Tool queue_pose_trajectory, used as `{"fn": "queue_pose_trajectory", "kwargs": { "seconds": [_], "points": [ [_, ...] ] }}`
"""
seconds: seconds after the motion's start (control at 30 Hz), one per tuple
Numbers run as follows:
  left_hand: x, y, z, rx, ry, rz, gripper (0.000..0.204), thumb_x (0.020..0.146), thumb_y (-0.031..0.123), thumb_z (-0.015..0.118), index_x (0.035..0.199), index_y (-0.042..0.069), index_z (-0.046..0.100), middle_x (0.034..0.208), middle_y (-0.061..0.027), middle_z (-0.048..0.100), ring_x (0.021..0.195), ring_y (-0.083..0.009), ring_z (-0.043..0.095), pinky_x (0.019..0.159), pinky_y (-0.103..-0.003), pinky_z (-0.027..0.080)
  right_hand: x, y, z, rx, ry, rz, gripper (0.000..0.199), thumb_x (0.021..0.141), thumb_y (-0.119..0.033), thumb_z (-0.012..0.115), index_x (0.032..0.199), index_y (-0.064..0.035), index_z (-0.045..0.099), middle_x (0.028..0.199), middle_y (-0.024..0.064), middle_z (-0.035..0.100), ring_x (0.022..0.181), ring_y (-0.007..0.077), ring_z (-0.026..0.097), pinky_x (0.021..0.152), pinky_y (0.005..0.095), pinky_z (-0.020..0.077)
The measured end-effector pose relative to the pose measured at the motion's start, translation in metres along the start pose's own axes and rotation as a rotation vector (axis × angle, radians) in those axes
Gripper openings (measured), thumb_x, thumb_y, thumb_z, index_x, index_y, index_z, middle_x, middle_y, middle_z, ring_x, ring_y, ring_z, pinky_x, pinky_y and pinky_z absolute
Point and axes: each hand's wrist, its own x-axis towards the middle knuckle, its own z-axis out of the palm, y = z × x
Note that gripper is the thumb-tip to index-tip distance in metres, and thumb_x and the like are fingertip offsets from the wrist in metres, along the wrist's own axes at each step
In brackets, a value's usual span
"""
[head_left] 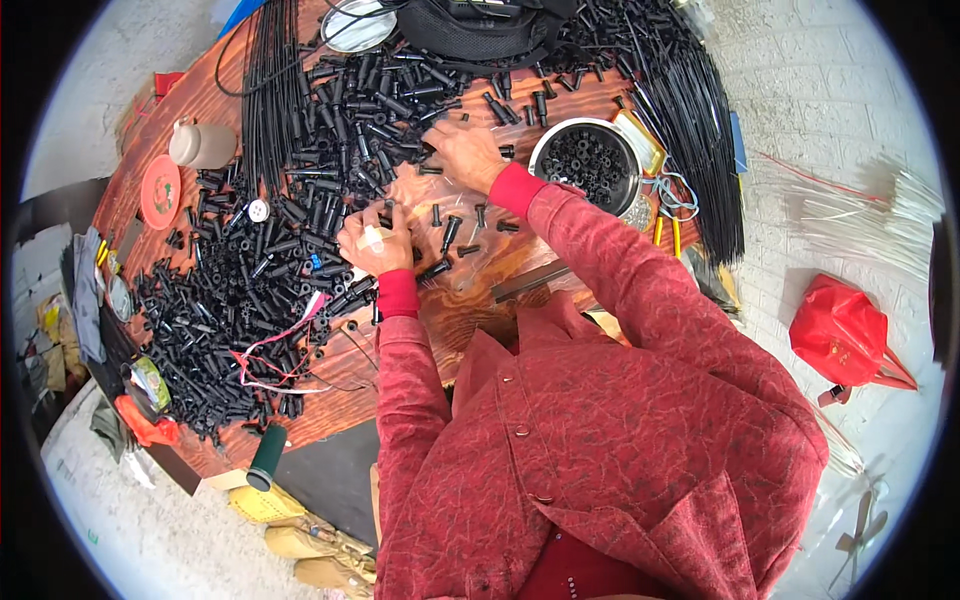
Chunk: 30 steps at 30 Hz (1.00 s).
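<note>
On the bench (453, 322), black tubular parts (451, 234) are spread beside the left hand (378, 242) and right hand (466, 158); fingers are curled, clamping cannot be confirmed. Parts are likely light, stiff, smooth; best held mid-barrel.

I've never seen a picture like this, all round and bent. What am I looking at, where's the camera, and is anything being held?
There is no machine here, just one person in a red jacket working bare-handed. The only picture comes from a wide fisheye camera on their head, looking down, so straight edges curve near the rim.

On the wooden table lies a big spread of small black parts, with bundles of thin black rods and a round metal bowl containing small black pieces.

The left hand, with a pale patch on its back, and the right hand are both among the black parts. Whether either grips one is too unclear to tell.
</note>
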Motion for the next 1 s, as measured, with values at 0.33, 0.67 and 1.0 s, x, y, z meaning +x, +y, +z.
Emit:
{"fn": "queue_pose_trajectory", "kwargs": {
  "seconds": [0.33, 0.67, 1.0],
  "points": [
    [-0.008, 0.007, -0.015, -0.112, -0.025, 0.018, 0.027, 0.075, 0.035, 0.084, 0.095, 0.02, 0.076, 0.106, -0.0038, 0.061, 0.107, -0.0294, 0.055, 0.093, -0.046, 0.044, -0.022, 0.007, -0.009, 0.116, -0.115, 0.092, 0.035, 0.081, -0.026, 0.075, 0.112, -0.012, 0.066, 0.103, 0.0124, 0.065, 0.089, 0.0359, 0.069, 0.073, 0.0473, 0.0554],
    [-0.016, 0.029, -0.033, -0.472, 0.037, 0.15, 0.026, 0.075, 0.021, 0.087, 0.097, 0.012, 0.076, 0.102, -0.008, 0.063, 0.104, -0.0305, 0.056, 0.093, -0.043, 0.046, -0.037, -0.053, -0.02, 1.558, -0.408, 0.838, 0.016, 0.093, -0.019, 0.073, 0.09, -0.0092, 0.06, 0.086, -0.0012, 0.063, 0.076, 0.0055, 0.061, 0.063, 0.0222, 0.0507],
    [-0.044, 0.045, -0.028, -0.602, -0.092, 0.253, 0.035, 0.072, 0.025, 0.09, 0.1, 0.011, 0.073, 0.1, -0.0081, 0.062, 0.099, -0.0303, 0.057, 0.088, -0.043, 0.047, -0.094, -0.004, -0.055, 1.079, -0.202, 0.643, 0.023, 0.087, -0.016, 0.078, 0.081, -0.008, 0.056, 0.079, -0.0011, 0.059, 0.072, 0.0083, 0.055, 0.062, 0.0263, 0.0474]
  ]
}}
